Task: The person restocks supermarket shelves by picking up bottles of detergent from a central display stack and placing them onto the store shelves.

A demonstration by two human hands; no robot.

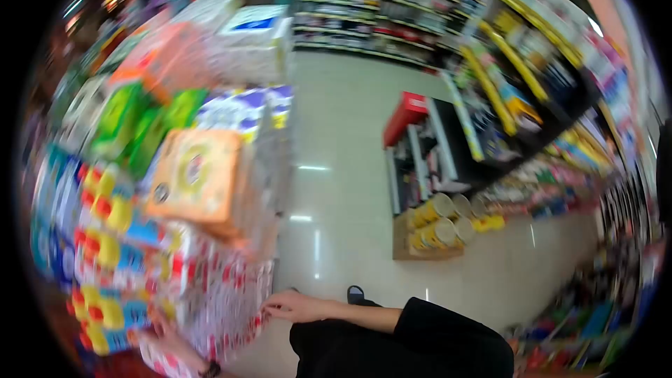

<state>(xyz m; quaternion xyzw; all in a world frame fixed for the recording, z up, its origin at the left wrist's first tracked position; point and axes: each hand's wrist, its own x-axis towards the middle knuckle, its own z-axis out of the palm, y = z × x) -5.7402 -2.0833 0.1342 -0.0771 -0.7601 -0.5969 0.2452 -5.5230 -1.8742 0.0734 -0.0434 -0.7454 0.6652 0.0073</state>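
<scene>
My left hand [166,341], with a dark band at the wrist, lies against the yellow, red and blue packs [105,315] at the lower left; its fingers look spread, though blurred. Beside it stands a stack of red-and-white wrapped packs [224,301]. The fingertips of my right hand [290,306] are at the right edge of that stack, loosely bent and slightly apart, holding nothing visible. Above both hands, an orange pack [196,175] lies on top of the pile.
Green packs [133,122] and white bundles [252,35] rise behind on the left. Tiled floor [336,168] runs up the aisle. At the right are a shelf unit [518,98], a red-topped stand [406,115] and yellow tubs [437,231]. Further shelves [364,14] line the back.
</scene>
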